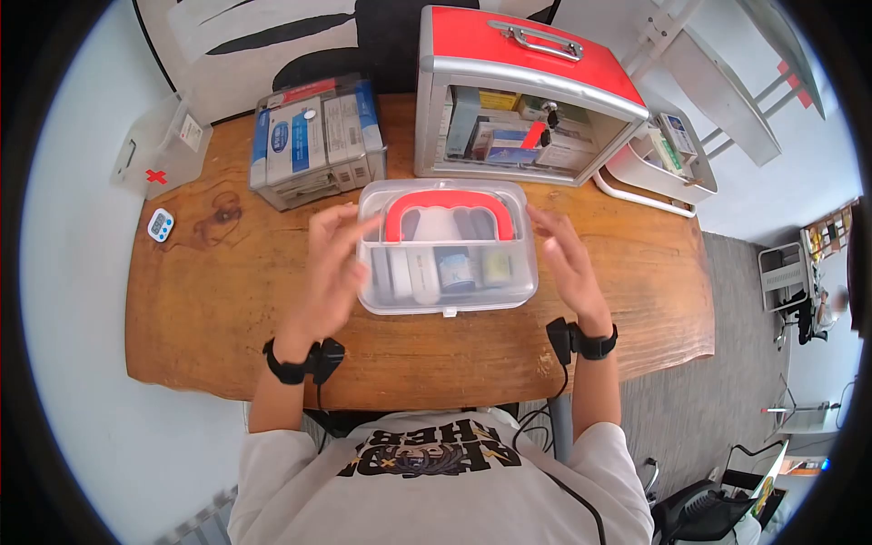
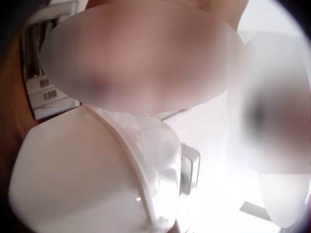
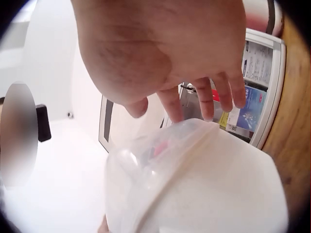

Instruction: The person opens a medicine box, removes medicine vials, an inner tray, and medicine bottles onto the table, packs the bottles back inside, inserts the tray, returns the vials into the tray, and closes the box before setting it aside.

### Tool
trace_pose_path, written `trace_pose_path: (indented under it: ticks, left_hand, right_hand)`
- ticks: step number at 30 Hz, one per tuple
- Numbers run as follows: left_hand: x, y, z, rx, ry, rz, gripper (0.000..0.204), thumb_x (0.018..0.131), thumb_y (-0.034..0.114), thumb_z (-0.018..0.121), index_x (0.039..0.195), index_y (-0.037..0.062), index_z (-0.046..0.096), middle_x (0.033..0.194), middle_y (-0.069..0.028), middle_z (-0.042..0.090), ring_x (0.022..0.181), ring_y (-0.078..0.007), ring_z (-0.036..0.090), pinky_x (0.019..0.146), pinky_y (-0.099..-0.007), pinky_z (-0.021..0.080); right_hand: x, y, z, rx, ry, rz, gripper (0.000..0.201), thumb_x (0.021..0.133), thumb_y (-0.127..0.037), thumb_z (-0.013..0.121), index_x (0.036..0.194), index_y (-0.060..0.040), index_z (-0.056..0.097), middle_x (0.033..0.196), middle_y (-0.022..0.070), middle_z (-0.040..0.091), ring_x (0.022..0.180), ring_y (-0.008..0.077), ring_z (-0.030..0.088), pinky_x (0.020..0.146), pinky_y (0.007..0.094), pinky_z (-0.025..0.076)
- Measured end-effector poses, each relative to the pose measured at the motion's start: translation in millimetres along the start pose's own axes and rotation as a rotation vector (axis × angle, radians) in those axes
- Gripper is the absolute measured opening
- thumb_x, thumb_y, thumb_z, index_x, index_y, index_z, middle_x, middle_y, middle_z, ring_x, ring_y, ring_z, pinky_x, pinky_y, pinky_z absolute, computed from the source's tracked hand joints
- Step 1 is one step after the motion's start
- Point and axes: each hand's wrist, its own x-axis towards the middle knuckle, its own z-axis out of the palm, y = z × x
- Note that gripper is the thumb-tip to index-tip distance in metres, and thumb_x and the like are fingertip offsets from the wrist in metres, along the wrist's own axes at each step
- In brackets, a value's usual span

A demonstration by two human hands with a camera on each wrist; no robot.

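Observation:
A clear plastic storage box (image 1: 490, 303) with a red handle (image 1: 450, 198) folded down on its lid sits on the wooden table. Small packages and a white bottle (image 1: 424, 277) show through the lid. My left hand (image 1: 329, 272) is at the box's left side, its fingers loosely extended and overlapping the edge in the head view. At the opposite side my right hand (image 1: 574, 272) has its fingers stretched out. The right wrist view shows these fingers (image 3: 206, 99) spread just above the box's pale side (image 3: 223, 179). Most of the left hand is blurred in the left wrist view.
Behind the box stand a clear bin of medicine boxes (image 1: 318, 136) and a red-topped metal cabinet (image 1: 536, 82). A white tray (image 1: 658, 173) holds cartons at the right. On the left are a small timer (image 1: 160, 225) and a clear container with a red cross (image 1: 173, 150).

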Motion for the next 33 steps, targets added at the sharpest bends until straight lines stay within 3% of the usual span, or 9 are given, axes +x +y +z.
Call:
trace_pose_path:
  ticks: [1,3,6,11,17,20,25,28,33]
  left_hand:
    - [-3,16,4,-0.002,-0.001,-0.003,0.061,0.1,0.052,0.052,0.145,0.0109,0.051,0.15,-0.017,0.042,0.144,-0.0357,0.033,0.119,-0.0543,0.024]
    - [-4,48,21,0.582,-0.084,0.236,0.061,0.086,0.039,0.074,0.138,0.0105,0.058,0.145,-0.0173,0.046,0.142,-0.0395,0.035,0.114,-0.0559,0.034]
    - [-14,50,39,0.66,0.003,0.222,0.066,0.078,0.026,0.081,0.138,0.0099,0.058,0.145,-0.0174,0.046,0.141,-0.0424,0.036,0.114,-0.0577,0.033]
    - [-51,59,29,0.689,0.031,0.142,0.07,0.074,0.031,0.085,0.135,0.0098,0.059,0.147,-0.0168,0.045,0.141,-0.0431,0.036,0.114,-0.0575,0.034]
    - [-104,80,-13,0.772,0.096,-0.137,0.093,0.061,0.049,0.089,0.137,0.0075,0.054,0.149,-0.0191,0.042,0.142,-0.0472,0.033,0.113,-0.0624,0.032]
    - [-119,86,-21,0.958,0.182,-0.281,0.101,0.061,0.049,0.089,0.143,0.0078,0.047,0.153,-0.0165,0.04,0.145,-0.0473,0.03,0.115,-0.0579,0.031]
    - [-130,71,-44,1.013,0.352,-0.403,0.09,0.07,0.042,0.087,0.143,0.0064,0.049,0.152,-0.0178,0.041,0.144,-0.0499,0.028,0.115,-0.0603,0.029]
    - [-131,55,-69,0.993,0.416,-0.471,0.084,0.074,0.037,0.086,0.143,0.007,0.049,0.153,-0.017,0.04,0.144,-0.0497,0.027,0.117,-0.0576,0.029]
    - [-123,30,-114,1.059,0.414,-0.504,0.083,0.077,0.036,0.083,0.147,0.0085,0.046,0.155,-0.0169,0.038,0.144,-0.0456,0.029,0.119,-0.0542,0.027]
  right_hand:
    - [-7,-5,3,-0.118,-0.02,-0.006,0.052,0.105,-0.031,0.051,0.144,0.0028,0.047,0.134,0.0167,0.058,0.128,0.0262,0.051,0.11,0.0412,0.037]
    - [-16,-8,7,-0.071,-0.009,0.037,0.051,0.103,-0.025,0.055,0.145,0.0027,0.047,0.133,0.0175,0.058,0.124,0.0265,0.054,0.107,0.0411,0.04]
    - [-26,-14,18,0.002,0.034,0.11,0.052,0.1,-0.02,0.059,0.145,0.0029,0.046,0.13,0.0187,0.06,0.115,0.0264,0.059,0.1,0.0396,0.045]
    - [-37,-32,30,-0.122,-0.046,0.077,0.056,0.098,-0.02,0.063,0.146,0.003,0.045,0.118,0.0206,0.067,0.1,0.0281,0.068,0.089,0.0366,0.052]
    - [-16,-61,83,-0.252,-0.304,-0.097,0.07,0.092,-0.032,0.07,0.148,-0.0004,0.042,0.098,0.0207,0.071,0.084,0.0348,0.072,0.072,0.0417,0.056]
    - [3,-68,115,-0.203,-0.458,-0.044,0.074,0.094,-0.036,0.067,0.152,-0.002,0.037,0.096,0.0216,0.071,0.083,0.0369,0.071,0.072,0.0435,0.055]
    - [26,-72,151,0.004,-0.588,-0.017,0.074,0.097,-0.038,0.064,0.155,-0.0047,0.031,0.111,0.0266,0.067,0.095,0.0377,0.07,0.078,0.0437,0.054]
    - [15,-58,139,0.011,-0.581,-0.216,0.07,0.096,-0.027,0.067,0.155,-0.0099,0.033,0.117,0.0215,0.068,0.101,0.0357,0.07,0.088,0.0426,0.055]
    - [-10,-47,87,-0.221,-0.453,-0.012,0.041,0.093,-0.023,0.068,0.128,-0.0047,0.061,0.111,0.0192,0.07,0.098,0.0352,0.069,0.082,0.0416,0.055]
